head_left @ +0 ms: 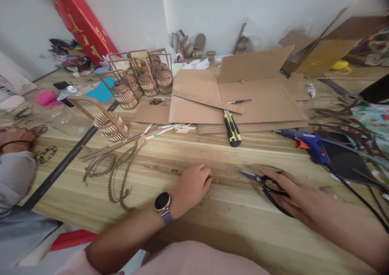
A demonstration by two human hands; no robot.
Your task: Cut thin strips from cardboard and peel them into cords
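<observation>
My left hand (193, 188), with a watch on its wrist, rests on the wooden table with fingers curled closed on a thin brown strip (227, 181). The strip runs out to the right of my fingertips, along the tabletop. Dark handwritten marks (156, 167) show to the left of this hand. My right hand (291, 190) is closed on black-handled scissors (258, 178). Their blades point left toward the strip and my left hand, and lie close to the table. The fingertips of my left hand are partly hidden.
Notched strips (117, 173) lie coiled on the left, near a small woven basket (112, 125). Behind are several lidded baskets (148, 82), cardboard (258, 101) and a yellow-black utility knife (232, 131). A blue glue gun (314, 145) lies right. Another person's hand (15, 137) rests far left.
</observation>
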